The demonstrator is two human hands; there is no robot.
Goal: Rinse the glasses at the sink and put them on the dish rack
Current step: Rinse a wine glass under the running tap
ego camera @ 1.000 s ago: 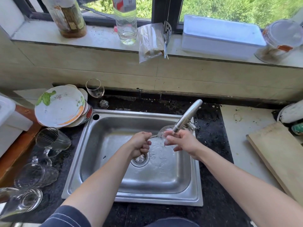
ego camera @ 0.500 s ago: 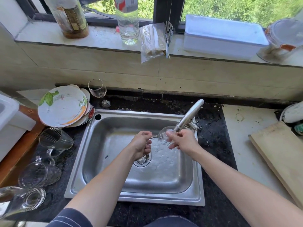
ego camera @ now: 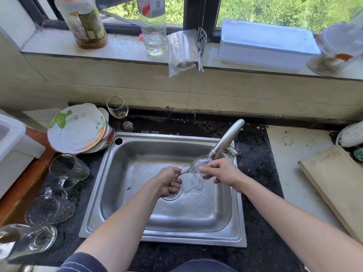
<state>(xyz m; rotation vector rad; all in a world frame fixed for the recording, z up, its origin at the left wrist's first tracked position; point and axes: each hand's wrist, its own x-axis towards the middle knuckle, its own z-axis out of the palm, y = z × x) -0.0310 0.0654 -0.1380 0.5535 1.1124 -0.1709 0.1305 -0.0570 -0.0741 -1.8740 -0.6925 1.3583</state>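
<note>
1. Glass tumblers (ego camera: 67,169) lie tipped on the dark tabletop (ego camera: 253,154) at about nine o'clock from the sink (ego camera: 137,160), with more glasses toward seven o'clock. A second wine glass (ego camera: 117,107) stands upright at eleven o'clock, beside the stacked plates (ego camera: 76,129). No dish rack can be made out, so these look like work still waiting.
2. Compared with a second ago, little has moved: the left hand (ego camera: 168,181) sits a touch closer to the bowl, and the stream still runs. By my reading, the rinse of this glass is mid-step, not finished.
3. Left-hand fingers (ego camera: 177,182) are curled together around the stem of the wine glass (ego camera: 197,166), the foot hidden in the fist or below it, above the drain.
4. The glass lies roughly on its side, stem pointing to eight o'clock and bowl to two o'clock, directly under the faucet (ego camera: 227,138) spout, water spilling from it into the basin.
5. The right hand (ego camera: 224,173) meets the bowl from three o'clock; its fingers (ego camera: 204,169) press on the bowl's rim side, partly spread, thumb out of view, so how firmly it grips I cannot tell.
</note>
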